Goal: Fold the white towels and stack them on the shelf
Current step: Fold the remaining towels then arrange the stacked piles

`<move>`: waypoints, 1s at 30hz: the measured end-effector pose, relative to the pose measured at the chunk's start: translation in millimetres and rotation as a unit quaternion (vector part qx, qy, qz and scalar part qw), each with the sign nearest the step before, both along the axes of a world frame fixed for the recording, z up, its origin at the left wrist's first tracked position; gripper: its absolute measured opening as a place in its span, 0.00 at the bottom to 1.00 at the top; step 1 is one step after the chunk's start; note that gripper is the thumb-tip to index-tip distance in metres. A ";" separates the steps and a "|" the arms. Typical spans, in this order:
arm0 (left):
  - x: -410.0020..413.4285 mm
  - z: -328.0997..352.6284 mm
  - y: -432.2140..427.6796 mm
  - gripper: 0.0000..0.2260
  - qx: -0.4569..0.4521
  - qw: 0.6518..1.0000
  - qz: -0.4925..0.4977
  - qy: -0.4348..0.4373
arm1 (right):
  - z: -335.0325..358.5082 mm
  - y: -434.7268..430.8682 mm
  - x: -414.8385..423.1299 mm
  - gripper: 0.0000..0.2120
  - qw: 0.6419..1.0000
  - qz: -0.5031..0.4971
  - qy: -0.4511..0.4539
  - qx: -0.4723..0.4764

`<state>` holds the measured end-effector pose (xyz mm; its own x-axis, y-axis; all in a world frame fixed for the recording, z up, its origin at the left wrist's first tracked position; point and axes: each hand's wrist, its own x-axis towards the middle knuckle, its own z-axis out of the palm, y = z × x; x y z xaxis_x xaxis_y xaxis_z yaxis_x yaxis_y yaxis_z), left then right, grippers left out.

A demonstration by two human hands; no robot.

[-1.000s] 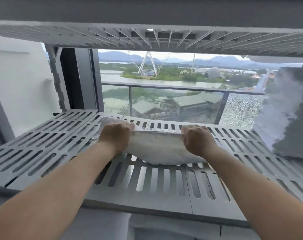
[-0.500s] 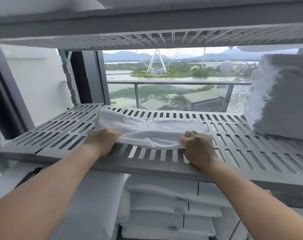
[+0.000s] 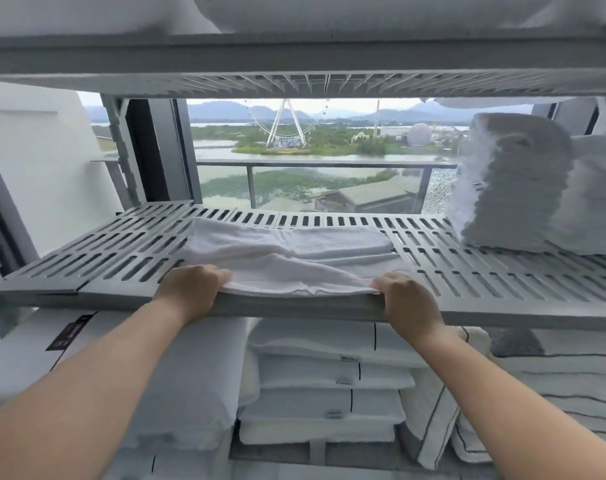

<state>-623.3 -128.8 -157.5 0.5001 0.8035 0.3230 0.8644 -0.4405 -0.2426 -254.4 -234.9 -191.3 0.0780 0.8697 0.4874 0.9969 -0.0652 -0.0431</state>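
Both the left hand (image 3: 190, 292) and right hand (image 3: 407, 301) pinch the white towel (image 3: 294, 258) on the shelf (image 3: 104, 258).

A window (image 3: 312, 147) at centre frame admits grey daylight; beyond stand a glass balcony railing (image 3: 324, 164), a Ferris wheel (image 3: 286, 123) and mountains (image 3: 230, 110). A white wall (image 3: 45, 174) fills the left.

Linen storeroom, slatted grey shelving (image 3: 502, 282), folded white linens (image 3: 329, 375), balcony railing (image 3: 312, 163) behind

left hand (image 3: 190, 289) and right hand (image 3: 407, 299) drew towel (image 3: 287, 261) to shelf (image 3: 502, 282) edge.
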 end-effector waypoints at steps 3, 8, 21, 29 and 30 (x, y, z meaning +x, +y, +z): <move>-17.8 -7.6 -11.0 0.12 0.006 0.999 -0.015 -0.031 | -4.9 -9.2 -4.5 0.16 0.999 -0.036 0.025 0.018; -44.1 -13.2 -17.0 0.06 -0.005 0.997 -0.063 -0.054 | -7.6 -20.5 -22.4 0.20 0.996 -0.086 0.030 0.006; -71.5 -3.0 32.3 0.11 0.038 0.964 0.002 -0.262 | 11.0 2.5 -83.9 0.12 0.997 -0.025 0.059 0.051; -63.8 1.7 108.4 0.21 0.006 0.990 -0.006 -0.144 | 32.9 108.1 -73.4 0.18 0.998 -0.051 -0.010 -0.026; -58.4 1.0 116.6 0.22 0.023 0.995 -0.017 -0.100 | 36.0 123.0 -65.1 0.20 0.993 -0.080 -0.043 -0.076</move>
